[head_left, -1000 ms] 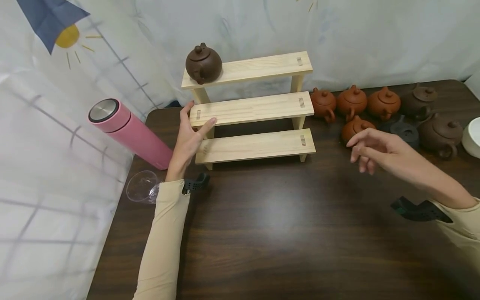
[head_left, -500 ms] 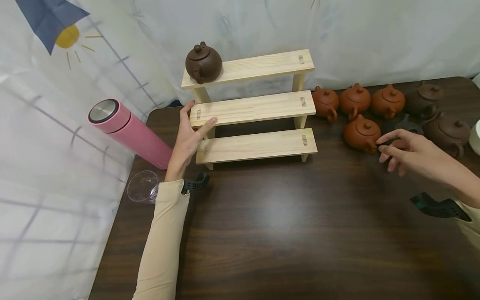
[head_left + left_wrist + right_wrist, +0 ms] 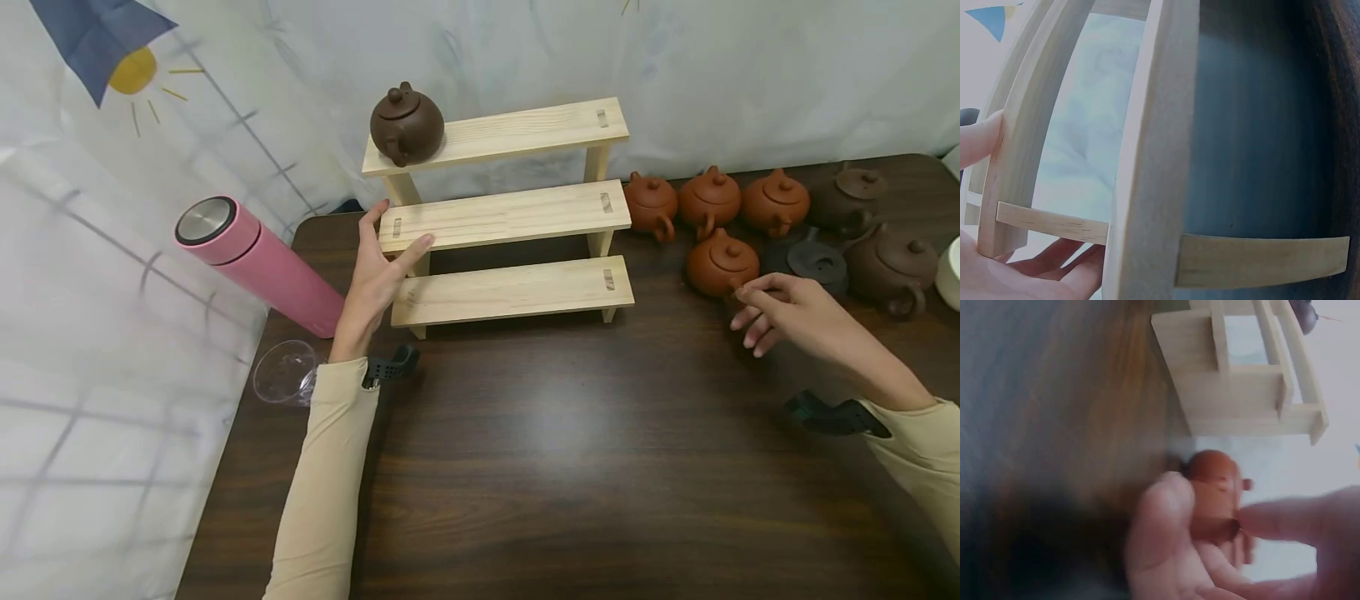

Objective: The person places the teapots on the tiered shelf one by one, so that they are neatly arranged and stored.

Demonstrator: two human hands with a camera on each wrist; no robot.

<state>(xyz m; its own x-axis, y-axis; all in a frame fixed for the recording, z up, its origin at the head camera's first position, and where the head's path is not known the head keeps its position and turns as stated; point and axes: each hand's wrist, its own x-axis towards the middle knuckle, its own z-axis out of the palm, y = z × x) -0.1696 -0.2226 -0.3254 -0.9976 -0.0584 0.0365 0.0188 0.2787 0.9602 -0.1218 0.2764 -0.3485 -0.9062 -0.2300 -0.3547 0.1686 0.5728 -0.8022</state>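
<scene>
My left hand [image 3: 371,283] grips the left end of the middle tier of a three-tier wooden shelf [image 3: 510,215]. The left wrist view has the thumb and fingers around the end of that board [image 3: 1013,187]. On the top tier's left end sits a dark brown teapot [image 3: 407,127]. At the right, my right hand [image 3: 795,315] pinches the handle of the front orange-red teapot [image 3: 718,262], which stands on the table. Its handle is mostly hidden by the fingertips. In the right wrist view, the thumb and fingers lie on both sides of the teapot's jutting part [image 3: 1216,528].
Behind stand more orange-red teapots [image 3: 708,197] in a row. Dark teapots [image 3: 892,258] crowd the right, beside a white vessel [image 3: 951,273] cut by the frame edge. A pink flask [image 3: 270,271] and a clear glass [image 3: 283,372] are left of the shelf on the brown table [image 3: 555,467].
My right hand first moved right, toward the dark teapots, then back left to the front orange-red teapot's handle. The left hand stays on the shelf, and the teapots have not moved visibly.
</scene>
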